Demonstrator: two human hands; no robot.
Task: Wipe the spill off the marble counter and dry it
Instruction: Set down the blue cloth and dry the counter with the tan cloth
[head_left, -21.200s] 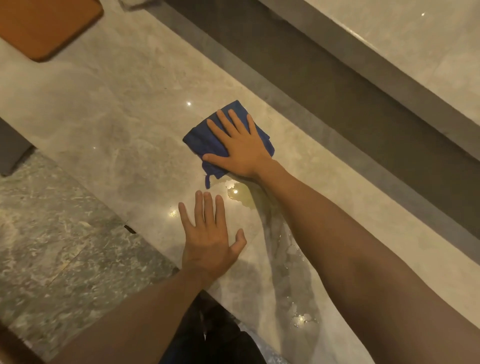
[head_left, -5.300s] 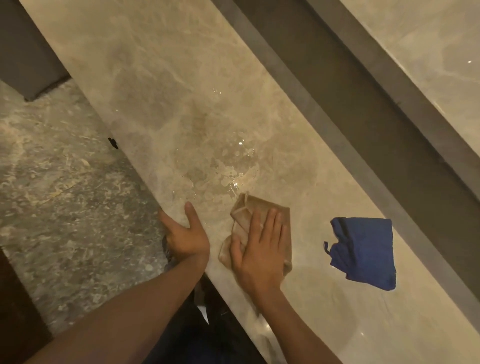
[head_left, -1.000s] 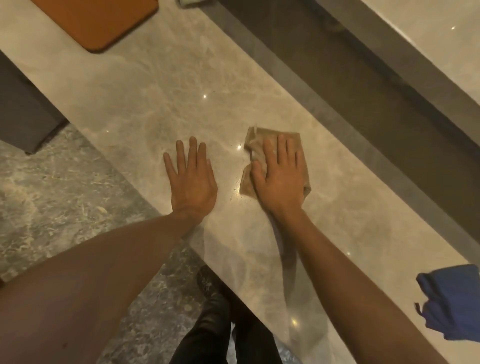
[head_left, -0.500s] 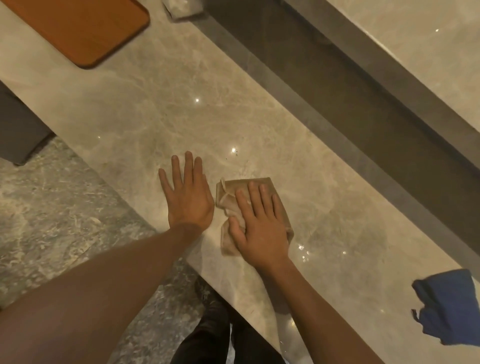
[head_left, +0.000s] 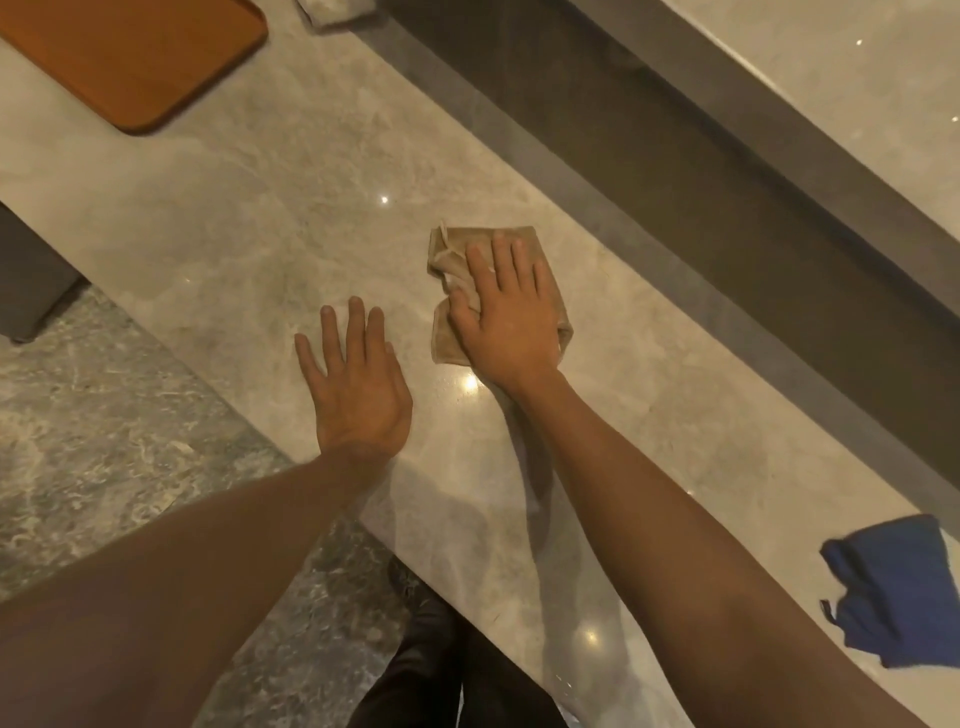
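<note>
I am pressing my right hand (head_left: 511, 317) flat — fingers spread — on the tan cloth (head_left: 452, 260), which is lying on the marble counter (head_left: 249, 208). My left hand (head_left: 358, 387) is resting open, palm down, on the bare stone near its front edge, gripping nothing. The blue cloth (head_left: 896, 590) is lying crumpled, well apart — far right.

Marble counter (head_left: 260, 218): tan cloth (head_left: 452, 260), blue cloth (head_left: 893, 587)
</note>
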